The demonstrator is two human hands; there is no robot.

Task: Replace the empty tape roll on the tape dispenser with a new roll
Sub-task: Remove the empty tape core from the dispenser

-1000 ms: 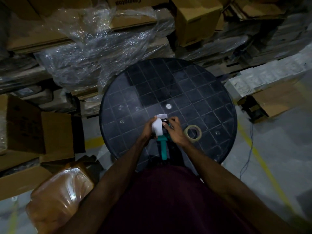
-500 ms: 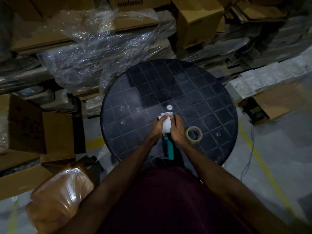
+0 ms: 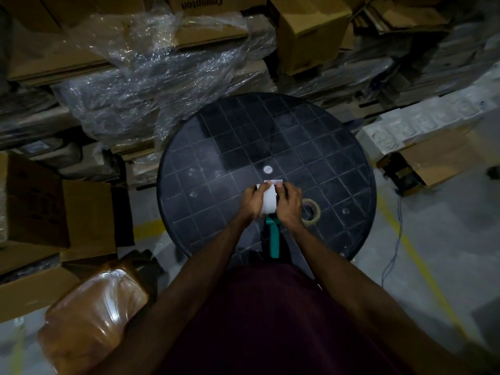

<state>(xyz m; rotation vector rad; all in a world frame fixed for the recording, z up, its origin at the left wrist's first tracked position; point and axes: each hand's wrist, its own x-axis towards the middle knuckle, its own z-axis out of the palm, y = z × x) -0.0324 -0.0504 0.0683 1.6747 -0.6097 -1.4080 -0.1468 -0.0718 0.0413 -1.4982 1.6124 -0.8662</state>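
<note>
A white tape roll (image 3: pixel 269 199) stands on edge in a tape dispenser whose teal handle (image 3: pixel 273 239) points toward me, on the near part of a round black table (image 3: pixel 270 131). My left hand (image 3: pixel 253 203) wraps the roll's left side. My right hand (image 3: pixel 289 203) presses against the roll's right side and the dispenser head, which it hides. A short white strip of tape sticks out past the fingers at the far end. An empty cardboard tape core (image 3: pixel 311 212) lies flat on the table just right of my right hand.
A small white disc (image 3: pixel 267 169) sits at the table's centre. Cardboard boxes (image 3: pixel 311 31) and crumpled plastic film (image 3: pixel 151 85) are stacked behind and to the left. A wrapped brown bundle (image 3: pixel 92 318) sits at lower left. A cable (image 3: pixel 396 231) trails over the floor on the right.
Both hands and the dispenser have shifted a little away from me on the table. The right hand has closed in against the roll's side. The empty core has not moved.
</note>
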